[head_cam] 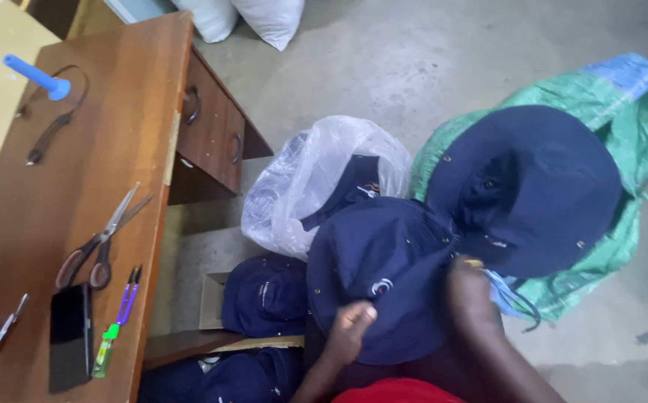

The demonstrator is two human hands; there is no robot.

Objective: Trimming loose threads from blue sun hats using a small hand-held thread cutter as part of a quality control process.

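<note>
My left hand presses its thumb and fingers on the brim of a navy bucket hat held over my lap. My right hand grips the same hat at its right edge, beside a second navy hat that lies brim up on a green sack. A blue string hangs below my right wrist.
A clear plastic bag holds another navy cap. More navy hats sit in a cardboard box below. The wooden desk at left carries scissors, a phone, a purple pen and a blue-handled tool. Two white sacks stand on the concrete floor.
</note>
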